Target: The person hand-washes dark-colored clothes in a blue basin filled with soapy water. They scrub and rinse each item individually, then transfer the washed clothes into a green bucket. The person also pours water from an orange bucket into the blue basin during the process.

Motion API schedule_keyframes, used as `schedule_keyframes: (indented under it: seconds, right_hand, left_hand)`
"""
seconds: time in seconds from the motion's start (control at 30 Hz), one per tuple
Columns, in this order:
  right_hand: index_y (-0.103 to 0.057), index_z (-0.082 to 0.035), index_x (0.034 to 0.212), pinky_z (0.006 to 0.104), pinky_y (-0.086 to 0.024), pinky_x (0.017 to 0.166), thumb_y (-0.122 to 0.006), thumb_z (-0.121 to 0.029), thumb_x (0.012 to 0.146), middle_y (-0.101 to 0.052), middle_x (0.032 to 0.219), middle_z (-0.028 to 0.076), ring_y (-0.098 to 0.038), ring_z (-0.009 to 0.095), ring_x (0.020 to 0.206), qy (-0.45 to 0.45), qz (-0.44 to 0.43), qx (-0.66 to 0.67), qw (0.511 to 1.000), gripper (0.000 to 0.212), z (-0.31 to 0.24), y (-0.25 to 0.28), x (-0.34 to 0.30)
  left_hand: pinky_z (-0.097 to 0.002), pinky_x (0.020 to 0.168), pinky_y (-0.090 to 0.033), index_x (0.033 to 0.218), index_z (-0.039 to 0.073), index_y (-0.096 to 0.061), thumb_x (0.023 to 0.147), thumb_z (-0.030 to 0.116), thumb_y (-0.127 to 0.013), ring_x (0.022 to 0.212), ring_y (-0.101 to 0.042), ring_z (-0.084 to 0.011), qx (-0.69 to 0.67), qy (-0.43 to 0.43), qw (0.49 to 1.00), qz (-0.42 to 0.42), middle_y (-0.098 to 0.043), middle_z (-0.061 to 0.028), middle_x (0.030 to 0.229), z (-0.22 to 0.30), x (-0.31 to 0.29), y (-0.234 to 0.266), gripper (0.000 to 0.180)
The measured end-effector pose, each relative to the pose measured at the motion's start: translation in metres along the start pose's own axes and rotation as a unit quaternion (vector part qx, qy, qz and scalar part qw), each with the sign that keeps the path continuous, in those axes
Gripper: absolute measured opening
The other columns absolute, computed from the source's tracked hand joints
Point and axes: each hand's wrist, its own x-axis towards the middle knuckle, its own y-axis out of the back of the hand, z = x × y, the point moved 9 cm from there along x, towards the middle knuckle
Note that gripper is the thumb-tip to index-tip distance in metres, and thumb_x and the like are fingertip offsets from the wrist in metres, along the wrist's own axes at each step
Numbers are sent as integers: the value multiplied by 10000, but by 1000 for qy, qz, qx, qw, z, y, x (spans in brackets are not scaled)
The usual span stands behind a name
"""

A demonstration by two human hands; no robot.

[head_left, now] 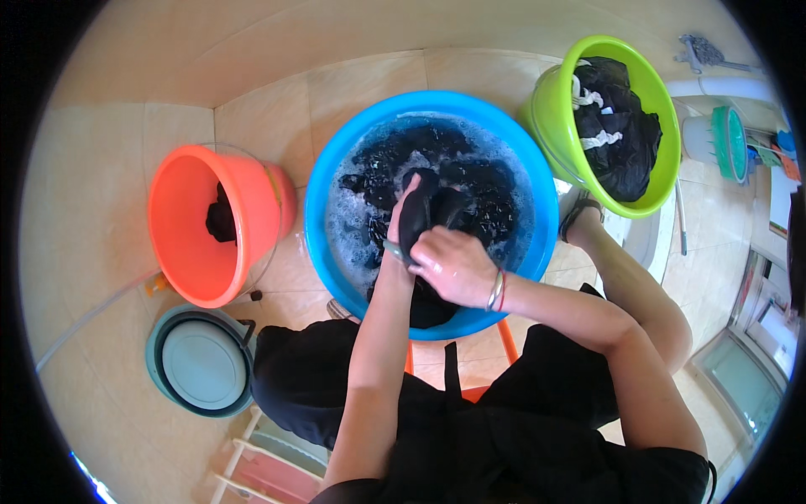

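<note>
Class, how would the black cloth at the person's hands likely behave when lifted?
The black cloth would probably flop: it bends softly at the left hand. It looks wet, so likely heavy for its size. The foamy water nearby may make it slippery.

We can pass behind the blue basin (316, 210), along the wall (336, 34); the orange bucket (186, 244) blocks us on the left, the green bucket (552, 126) on the right.
</note>
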Motion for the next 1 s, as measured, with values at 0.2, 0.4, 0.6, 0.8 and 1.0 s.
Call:
schedule_keyframes:
  seconds: [0.2,0.4,0.6,0.8,1.0]
  right_hand:
    - [-603,-178,895,254,-484,552,-722,-332,749,-475,802,-5,-560,137,710,23,133,-104,985,242,-41,9,5]
    - [-535,-147,703,285,-461,431,-706,-286,785,-462,720,7,-568,141,574,-6,251,-69,965,236,-27,15,13]
    - [-518,-76,671,375,-485,464,-632,-140,836,-563,630,95,-596,290,545,-49,281,32,958,210,10,10,19]
    - [-653,-62,741,481,-506,632,-575,-234,839,-631,729,196,-629,394,706,-321,224,118,913,213,156,-41,-4]
    - [-601,-1,888,440,-489,698,-612,-516,859,-633,769,223,-643,389,799,-482,207,158,836,516,243,-55,-45]
  left_hand:
    - [-265,700,-493,1166,74,-580,975,345,-540,827,-586,-126,-45,-19,998,-36,-620,-22,987,-11,-19,10,334]
    - [-267,687,-496,1132,59,-599,967,333,-549,808,-591,-127,-50,-49,997,-18,-628,-18,958,-6,-19,16,323]
    - [-270,674,-499,1099,44,-618,960,320,-558,789,-597,-129,-81,-104,991,35,-636,-14,928,-9,-7,55,315]
    - [-293,741,-517,992,12,-653,915,281,-569,820,-624,-167,10,-111,952,285,-658,-51,941,-1,-38,57,292]
    - [-574,1007,-370,1479,219,-226,915,430,-602,1246,-467,-323,66,-67,954,284,-457,-89,1393,-11,-4,96,709]
